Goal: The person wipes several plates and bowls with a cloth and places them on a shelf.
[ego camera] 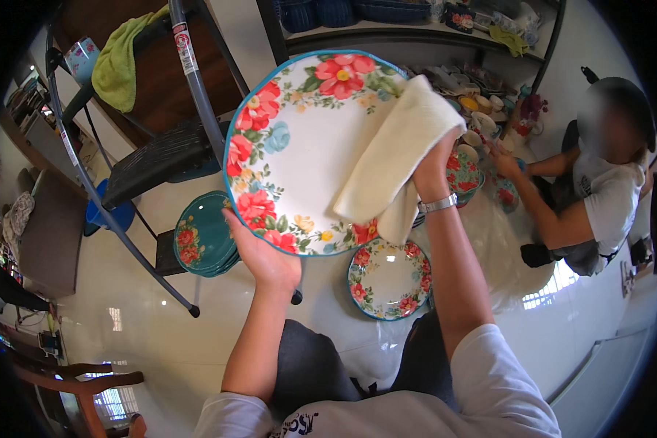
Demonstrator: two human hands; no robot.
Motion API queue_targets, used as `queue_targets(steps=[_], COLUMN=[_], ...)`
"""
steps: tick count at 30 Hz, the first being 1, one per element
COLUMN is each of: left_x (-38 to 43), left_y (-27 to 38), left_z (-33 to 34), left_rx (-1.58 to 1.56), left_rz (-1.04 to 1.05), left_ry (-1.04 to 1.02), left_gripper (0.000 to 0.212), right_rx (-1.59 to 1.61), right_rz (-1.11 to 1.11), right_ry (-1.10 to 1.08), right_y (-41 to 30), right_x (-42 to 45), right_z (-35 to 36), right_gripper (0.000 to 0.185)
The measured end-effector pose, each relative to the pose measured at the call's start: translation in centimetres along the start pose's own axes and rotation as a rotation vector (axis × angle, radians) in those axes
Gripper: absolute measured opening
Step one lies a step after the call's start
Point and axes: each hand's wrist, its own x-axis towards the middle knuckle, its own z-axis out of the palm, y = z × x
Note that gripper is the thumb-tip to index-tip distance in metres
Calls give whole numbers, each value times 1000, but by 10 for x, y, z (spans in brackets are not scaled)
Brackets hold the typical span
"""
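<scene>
A large white plate with a blue rim and a border of red flowers is held up before me. My left hand grips its lower left edge, thumb on the rim. My right hand holds a cream cloth against the right part of the plate's face and covers some of the border. Below, a similar floral plate lies on the floor between my knees and the held plate. To the left is a stack of teal plates with red flowers, partly behind my left hand.
A folding step ladder stands at the left, a green cloth over it and a blue bucket behind. A shelf unit with crockery stands ahead. A co-worker sits at the right beside floral bowls.
</scene>
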Motion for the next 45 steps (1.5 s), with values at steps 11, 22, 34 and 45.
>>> queue_targets(steps=[11,22,34,45], left_x=[6,8,-7,18], left_y=[-25,-21,-22,17], left_z=[-9,-29,2,-16], left_rx=[171,438,223,100], left_rz=[-822,95,-111,48], left_ry=[-95,-189,-143,108], left_gripper=[54,36,42,48], right_rx=[-2,-742,-683,-572], right_rz=[-7,-912,-543,-685], right_ry=[-204,-848,-209,-23], right_y=[-20,-33,-40,-47], right_x=[-2,-169,-63,-82], right_z=[-52,21,21,-18], right_gripper=[41,51,56,46])
